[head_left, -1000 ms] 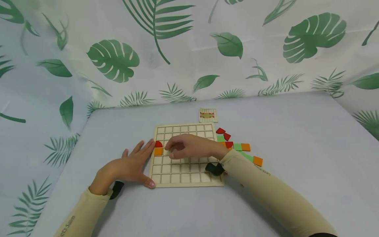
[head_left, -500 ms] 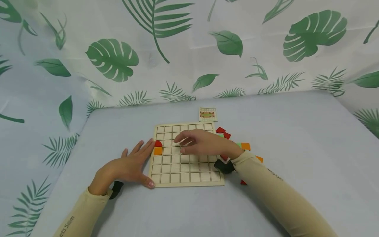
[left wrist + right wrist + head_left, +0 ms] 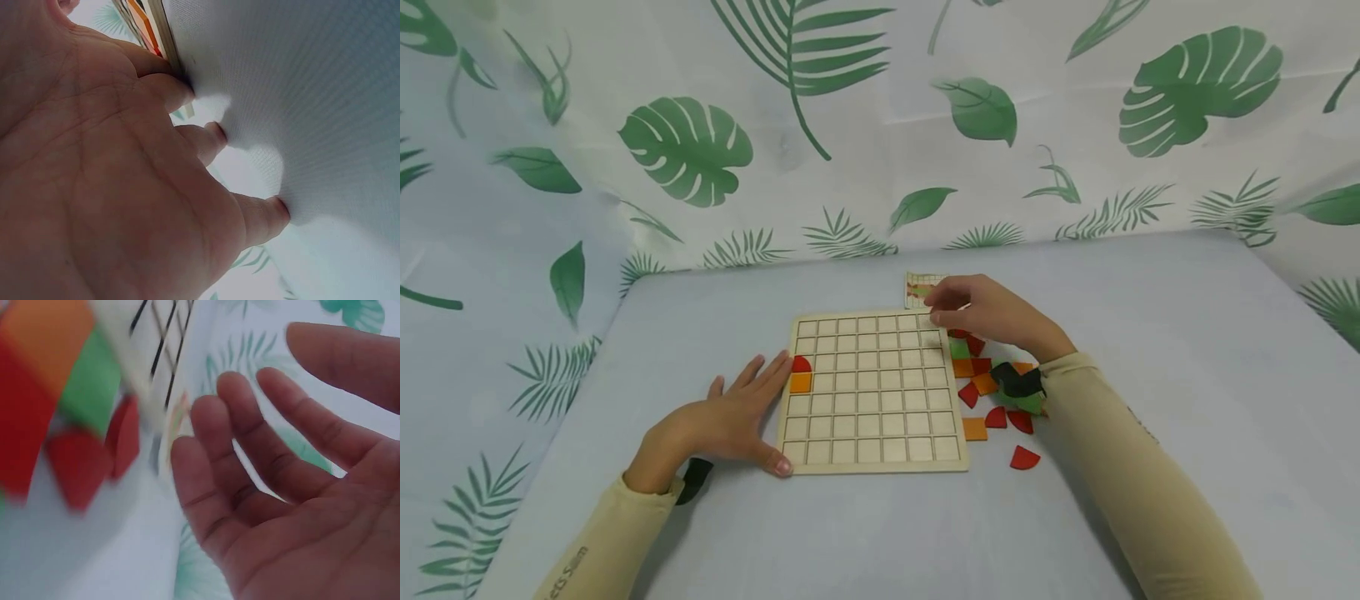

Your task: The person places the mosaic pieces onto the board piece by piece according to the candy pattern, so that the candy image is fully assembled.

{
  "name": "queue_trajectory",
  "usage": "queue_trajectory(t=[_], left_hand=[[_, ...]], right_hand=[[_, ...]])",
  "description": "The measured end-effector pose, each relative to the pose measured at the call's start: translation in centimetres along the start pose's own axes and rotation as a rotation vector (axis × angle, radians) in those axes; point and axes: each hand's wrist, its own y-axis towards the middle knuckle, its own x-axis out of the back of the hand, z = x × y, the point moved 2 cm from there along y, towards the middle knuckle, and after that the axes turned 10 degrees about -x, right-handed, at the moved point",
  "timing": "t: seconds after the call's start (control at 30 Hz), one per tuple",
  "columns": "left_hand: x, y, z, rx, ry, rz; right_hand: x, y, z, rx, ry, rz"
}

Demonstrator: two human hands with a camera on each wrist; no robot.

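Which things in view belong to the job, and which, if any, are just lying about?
Seemingly the job's:
grid board
red rounded piece and orange square on it
loose coloured pieces to its right
patterned card beyond it

Apparently just surroundings:
leaf-print backdrop
pale tabletop

Head view looks down; close wrist views apparently share the board [image 3: 868, 404].

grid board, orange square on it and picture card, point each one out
grid board [image 3: 868, 403], head view, bare cell near its middle
orange square [image 3: 801, 382], head view, middle of its top face
picture card [image 3: 916, 292], head view, left part of its printed face
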Motion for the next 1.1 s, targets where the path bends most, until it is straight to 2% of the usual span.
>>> queue_trajectory(t=[0.2, 0.53, 0.67, 0.87, 1.1], left_hand=[[-0.2, 0.0, 0.2, -0.001, 0.001, -0.003], [-0.2, 0.1, 0.3, -0.006, 0.011, -0.004], [-0.1, 0.2, 0.3, -0.008, 0.013, -0.004], [-0.1, 0.1, 0.1, -0.004, 0.006, -0.003], [-0.1, 0.0, 0.0, -0.002, 0.008, 0.003]], right_hand=[[0.7, 0.5, -1.5, -0.11, -0.057, -0.026], [0.8, 0.7, -2.4, -0.171, -0.155, 0.027], [0.7, 0.7, -2.4, -0.182, -0.182, 0.043], [0.3, 0.8, -2.5, -0.181, -0.204, 0.021], [-0.1, 0.7, -2.5, -0.173, -0.155, -0.003]])
